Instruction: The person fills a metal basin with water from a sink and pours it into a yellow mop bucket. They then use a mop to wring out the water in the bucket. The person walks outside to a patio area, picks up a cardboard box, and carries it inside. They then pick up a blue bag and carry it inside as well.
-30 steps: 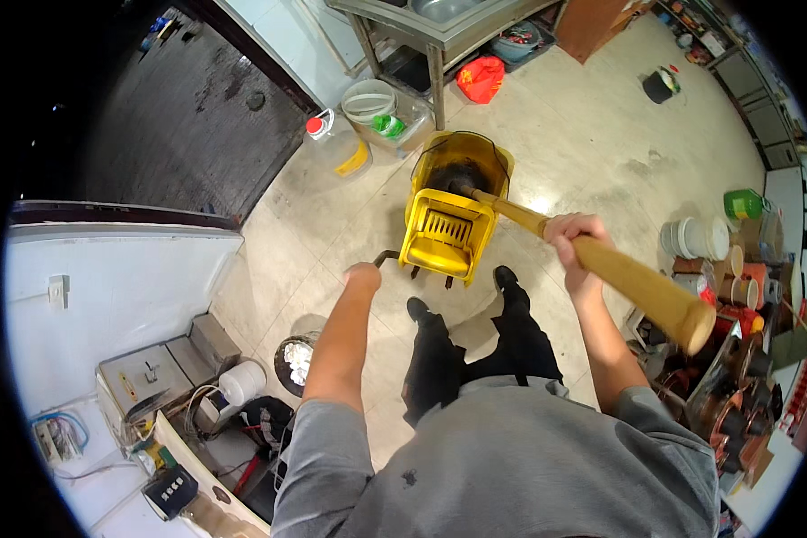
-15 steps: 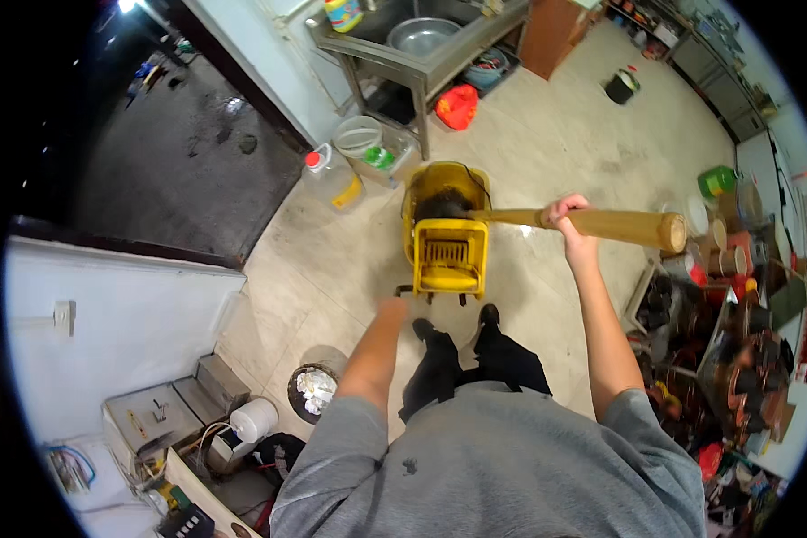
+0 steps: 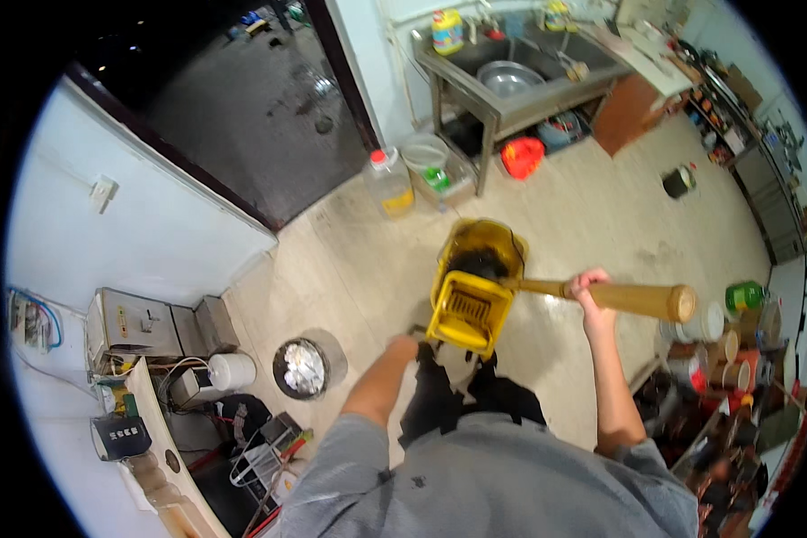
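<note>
My right hand point(image 3: 591, 291) is closed on a thick wooden mop handle point(image 3: 646, 303), which slants into a yellow wheeled mop bucket point(image 3: 462, 235) in front of my legs. The dark mop head point(image 3: 481, 264) lies inside it, behind the yellow wringer point(image 3: 462, 325) on the near end. My left hand point(image 3: 403, 348) is closed on a dark bent metal handle point(image 3: 417, 331) low at the bucket's left side; part of the fingers is blurred.
Ahead stand a steel sink point(image 3: 538, 106), a jug point(image 3: 386, 197), a tub point(image 3: 426, 148) and a red bag point(image 3: 522, 157). Left are an open doorway point(image 3: 260, 134) and a waste bin point(image 3: 309, 368). Cluttered stock point(image 3: 717, 377) lines the right; a dark bucket point(image 3: 677, 184) stands farther back.
The view has lifted, showing more sink and doorway. The mop handle has swung from a diagonal to nearly sideways, with my right hand still on it. The bucket sits closer to my feet.
</note>
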Action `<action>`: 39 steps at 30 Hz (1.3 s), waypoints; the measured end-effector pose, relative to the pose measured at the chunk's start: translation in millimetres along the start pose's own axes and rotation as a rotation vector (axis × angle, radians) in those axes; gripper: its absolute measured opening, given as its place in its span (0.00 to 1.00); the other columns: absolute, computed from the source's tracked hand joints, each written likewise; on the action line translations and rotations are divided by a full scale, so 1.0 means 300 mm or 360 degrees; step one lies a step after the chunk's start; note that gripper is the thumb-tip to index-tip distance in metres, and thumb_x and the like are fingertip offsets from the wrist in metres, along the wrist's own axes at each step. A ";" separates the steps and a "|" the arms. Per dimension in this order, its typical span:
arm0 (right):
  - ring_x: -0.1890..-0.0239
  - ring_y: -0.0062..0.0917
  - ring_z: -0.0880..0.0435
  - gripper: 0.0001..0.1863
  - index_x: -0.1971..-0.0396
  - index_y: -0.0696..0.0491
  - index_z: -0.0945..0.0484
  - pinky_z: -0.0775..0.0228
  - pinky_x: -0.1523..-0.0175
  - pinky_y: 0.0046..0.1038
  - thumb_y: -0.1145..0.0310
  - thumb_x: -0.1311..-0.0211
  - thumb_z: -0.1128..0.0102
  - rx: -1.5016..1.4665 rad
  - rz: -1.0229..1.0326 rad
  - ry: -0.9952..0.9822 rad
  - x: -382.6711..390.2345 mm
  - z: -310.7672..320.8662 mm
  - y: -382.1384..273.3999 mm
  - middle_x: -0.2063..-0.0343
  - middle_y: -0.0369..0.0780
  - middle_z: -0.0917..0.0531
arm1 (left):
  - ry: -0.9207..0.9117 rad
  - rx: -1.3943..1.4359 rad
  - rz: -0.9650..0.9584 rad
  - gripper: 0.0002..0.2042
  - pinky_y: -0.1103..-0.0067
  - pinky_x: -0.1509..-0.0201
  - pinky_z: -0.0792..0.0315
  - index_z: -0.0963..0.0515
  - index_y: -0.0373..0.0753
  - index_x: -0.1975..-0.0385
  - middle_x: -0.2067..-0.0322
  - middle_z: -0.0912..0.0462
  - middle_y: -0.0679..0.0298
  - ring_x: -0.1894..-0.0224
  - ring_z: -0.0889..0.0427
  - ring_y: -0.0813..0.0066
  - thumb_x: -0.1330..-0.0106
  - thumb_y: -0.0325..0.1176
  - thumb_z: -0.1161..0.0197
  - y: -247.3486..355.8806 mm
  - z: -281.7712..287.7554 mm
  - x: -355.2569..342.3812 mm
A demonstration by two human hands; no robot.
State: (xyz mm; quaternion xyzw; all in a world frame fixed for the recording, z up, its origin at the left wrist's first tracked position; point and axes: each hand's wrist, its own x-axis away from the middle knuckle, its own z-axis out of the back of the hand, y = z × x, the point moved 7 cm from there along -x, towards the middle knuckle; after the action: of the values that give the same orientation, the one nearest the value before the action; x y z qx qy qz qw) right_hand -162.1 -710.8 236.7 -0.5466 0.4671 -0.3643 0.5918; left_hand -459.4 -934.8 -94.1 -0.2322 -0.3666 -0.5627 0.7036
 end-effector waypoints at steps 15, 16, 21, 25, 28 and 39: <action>0.73 0.17 0.28 0.07 0.77 0.54 0.32 0.34 0.64 0.22 0.73 0.51 0.41 0.0150 0.0009 0.0329 0.713 -0.005 -0.094 0.77 0.34 0.25 | -0.0686 -0.0172 0.0027 0.08 0.72 0.75 0.28 0.22 0.31 0.81 0.81 0.21 0.54 0.80 0.22 0.66 0.47 0.24 0.48 -0.130 -0.456 0.278; 0.73 0.17 0.28 0.07 0.77 0.54 0.32 0.34 0.65 0.21 0.73 0.52 0.41 0.0146 0.0047 0.0325 0.769 -0.003 -0.097 0.78 0.34 0.25 | -0.0665 -0.0220 -0.0012 0.08 0.72 0.76 0.28 0.22 0.32 0.82 0.82 0.21 0.54 0.80 0.22 0.66 0.47 0.24 0.48 -0.131 -0.471 0.295; 0.72 0.18 0.27 0.05 0.77 0.55 0.32 0.33 0.63 0.22 0.75 0.52 0.44 0.0191 0.0073 0.0356 0.984 0.005 -0.141 0.78 0.35 0.25 | -0.0454 0.0022 0.0195 0.07 0.72 0.67 0.25 0.20 0.34 0.77 0.74 0.17 0.56 0.72 0.18 0.66 0.47 0.27 0.45 -0.039 -0.612 0.386; 0.71 0.20 0.26 0.04 0.78 0.56 0.32 0.33 0.61 0.23 0.76 0.52 0.46 0.0168 0.0131 0.0383 1.075 0.047 -0.174 0.79 0.36 0.25 | -0.0503 0.0512 0.0245 0.08 0.69 0.66 0.25 0.22 0.31 0.76 0.75 0.19 0.50 0.75 0.18 0.63 0.47 0.28 0.45 -0.006 -0.735 0.392; 0.71 0.21 0.25 0.04 0.78 0.56 0.31 0.33 0.62 0.23 0.75 0.53 0.46 0.0238 0.0145 0.0433 1.141 0.116 -0.183 0.78 0.36 0.25 | 0.0006 0.0804 0.0140 0.11 0.67 0.59 0.25 0.23 0.31 0.66 0.74 0.20 0.45 0.74 0.19 0.56 0.47 0.26 0.46 0.047 -0.634 0.455; 0.70 0.24 0.20 0.08 0.76 0.56 0.29 0.31 0.63 0.25 0.72 0.52 0.39 0.0062 0.0121 0.0459 1.202 0.213 -0.147 0.76 0.37 0.22 | 0.1076 0.0547 -0.0276 0.15 0.68 0.54 0.28 0.26 0.38 0.59 0.65 0.21 0.52 0.60 0.22 0.55 0.47 0.32 0.40 0.118 -0.566 0.599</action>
State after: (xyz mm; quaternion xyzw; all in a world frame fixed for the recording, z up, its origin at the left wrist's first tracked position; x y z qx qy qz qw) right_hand 9.6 -1036.9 222.5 -0.4589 0.5605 -0.4256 0.5424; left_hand -364.6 -1163.0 -57.4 0.1193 -0.2213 -0.5952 0.7632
